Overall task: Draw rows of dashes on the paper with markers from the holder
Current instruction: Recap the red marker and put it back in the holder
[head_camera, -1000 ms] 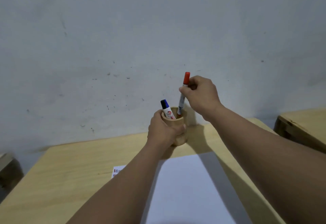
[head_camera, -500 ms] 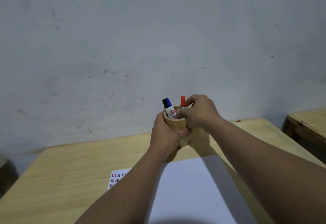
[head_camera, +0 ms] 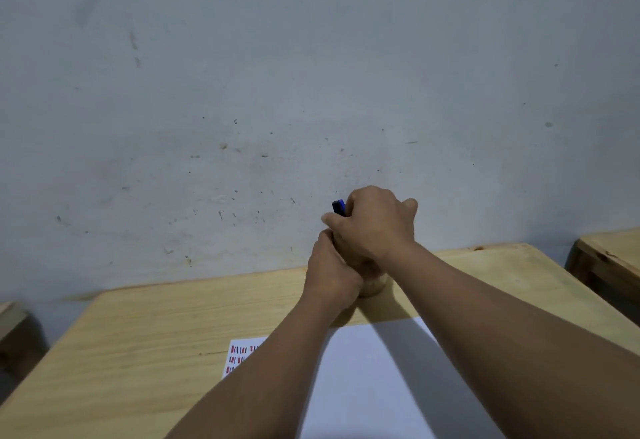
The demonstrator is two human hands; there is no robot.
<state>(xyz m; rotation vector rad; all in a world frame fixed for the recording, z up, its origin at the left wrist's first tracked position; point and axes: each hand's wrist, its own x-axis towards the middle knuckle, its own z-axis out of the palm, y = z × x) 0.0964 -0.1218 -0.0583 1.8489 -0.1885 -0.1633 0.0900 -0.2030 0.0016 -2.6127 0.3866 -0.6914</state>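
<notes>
Your right hand is closed around the upright blue marker, directly above the holder your left hand grips near the counter's far edge.

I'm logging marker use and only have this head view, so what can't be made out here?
- Holder: mostly hidden by the left hand and right hand; only its lower edge shows.
- Red marker: not visible, behind the right hand.
- Blue marker: only its cap shows, so the grip is unclear.
- Dashes: partly covered by the left forearm.
- Paper: cut off by the bottom edge.
</notes>
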